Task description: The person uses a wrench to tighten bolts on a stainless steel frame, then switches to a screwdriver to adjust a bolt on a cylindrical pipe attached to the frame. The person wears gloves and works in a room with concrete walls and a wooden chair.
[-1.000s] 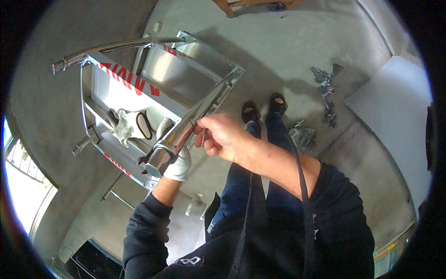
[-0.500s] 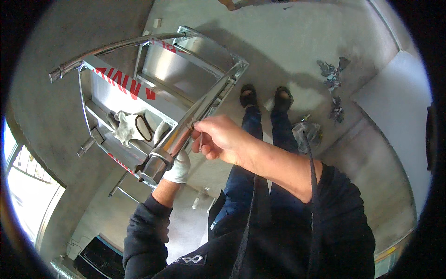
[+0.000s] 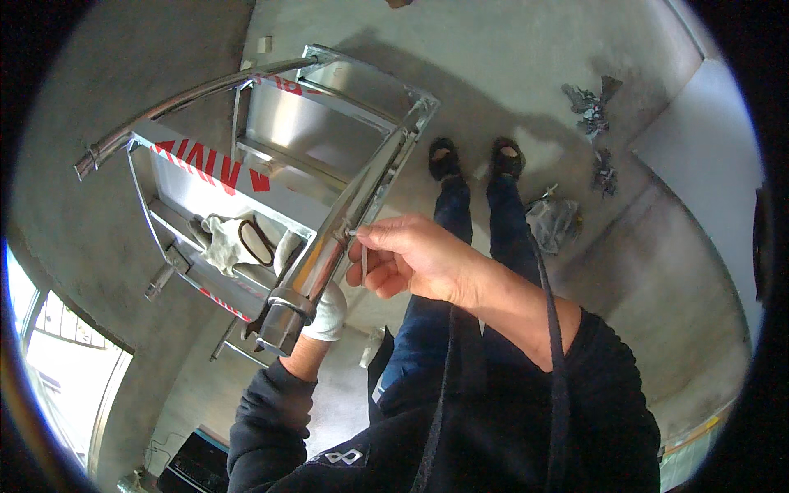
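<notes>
A shiny metal frame (image 3: 282,151) with tube rails and flat panels stands at the left, red lettering along its edge. Its near tube (image 3: 327,255) slants toward me and ends in a thick collar. My left hand (image 3: 330,312), in a white work glove, is wrapped round the underside of this tube near the collar; its fingers are mostly hidden. My bare right hand (image 3: 393,255) pinches a thin pale strip (image 3: 364,264) between thumb and fingers, right beside the tube. Inside the frame lies a white work glove (image 3: 226,244) with a dark-edged cuff.
Scraps of grey film (image 3: 593,115) lie on the concrete floor to the right. A clear plastic bag (image 3: 555,223) sits by my legs. A large pale panel (image 3: 699,156) is at the far right. A window (image 3: 62,361) opens at the lower left.
My right hand has shifted slightly right and down, still pinching beside the tube. The frame's near end and my left hand sit a little lower in view.
</notes>
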